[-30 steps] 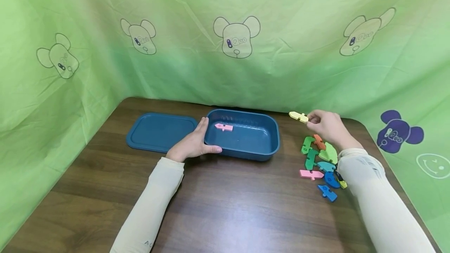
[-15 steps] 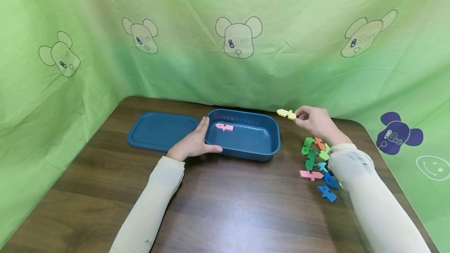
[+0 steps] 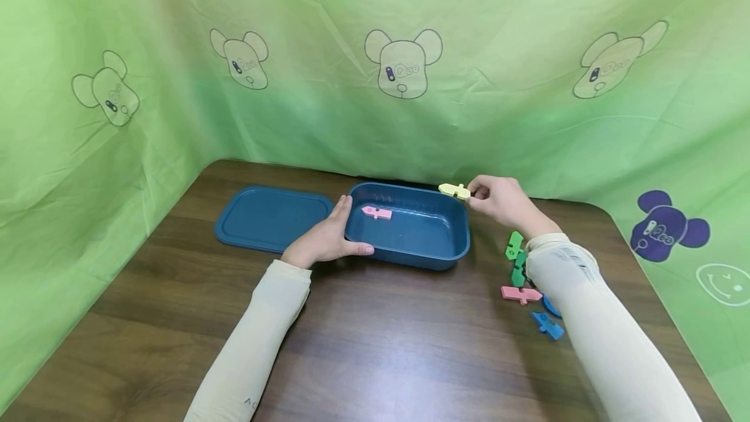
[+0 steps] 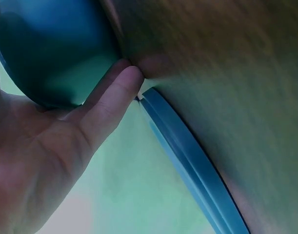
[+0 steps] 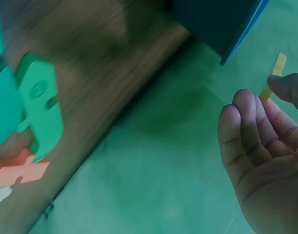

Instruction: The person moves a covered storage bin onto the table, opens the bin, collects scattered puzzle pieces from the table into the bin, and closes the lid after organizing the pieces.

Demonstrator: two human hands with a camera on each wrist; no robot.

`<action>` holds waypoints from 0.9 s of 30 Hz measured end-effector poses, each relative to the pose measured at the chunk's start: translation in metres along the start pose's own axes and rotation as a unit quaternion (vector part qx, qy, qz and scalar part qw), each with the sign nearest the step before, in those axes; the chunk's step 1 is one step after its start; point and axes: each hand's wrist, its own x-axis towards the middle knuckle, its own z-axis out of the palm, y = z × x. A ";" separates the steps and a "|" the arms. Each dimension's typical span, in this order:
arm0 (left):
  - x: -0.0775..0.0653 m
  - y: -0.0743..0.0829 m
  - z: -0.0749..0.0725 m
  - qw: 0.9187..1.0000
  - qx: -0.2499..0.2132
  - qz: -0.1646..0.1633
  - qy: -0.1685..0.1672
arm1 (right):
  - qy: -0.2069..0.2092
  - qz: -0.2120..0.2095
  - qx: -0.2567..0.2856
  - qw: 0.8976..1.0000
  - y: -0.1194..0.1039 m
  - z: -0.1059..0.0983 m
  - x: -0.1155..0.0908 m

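My right hand (image 3: 498,198) pinches a pale yellow pointed puzzle piece (image 3: 454,191) between thumb and fingertips, above the far right rim of a blue plastic box (image 3: 418,260). In the right wrist view the yellow piece appears edge-on, held at the fingertips. My left hand (image 3: 323,239) rests against the box's left end, fingers straight along that side and thumb spread toward the front wall. Inside the box, toward the left, lies a pink puzzle piece (image 3: 377,213). The left wrist view shows the left fingers against the box wall.
A blue lid (image 3: 272,217) lies flat left of the box. Loose pieces sit at right, partly hidden by the right sleeve: a green piece (image 3: 514,245), a pink arrow piece (image 3: 521,295) and a blue piece (image 3: 547,325). An orange piece (image 5: 22,168) shows beside them. A green curtain (image 3: 328,122) hangs behind the table.
My right hand has moved left with the yellow piece, from beside the box to above its far right rim. The left hand stays at the box's left end.
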 end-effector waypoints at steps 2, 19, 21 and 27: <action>0.000 0.000 0.000 1.000 0.000 -0.002 -0.002 | 0.001 -0.007 0.000 1.000 -0.004 0.002 0.004; 0.003 -0.002 0.000 1.000 0.010 0.002 0.003 | -0.025 -0.041 -0.002 0.999 -0.034 0.024 0.027; 0.003 -0.002 -0.001 1.000 0.009 0.002 0.005 | -0.030 -0.040 -0.003 0.999 -0.036 0.026 0.029; 0.004 -0.003 0.000 1.000 0.009 0.002 0.005 | -0.038 -0.042 -0.012 0.998 -0.041 0.033 0.033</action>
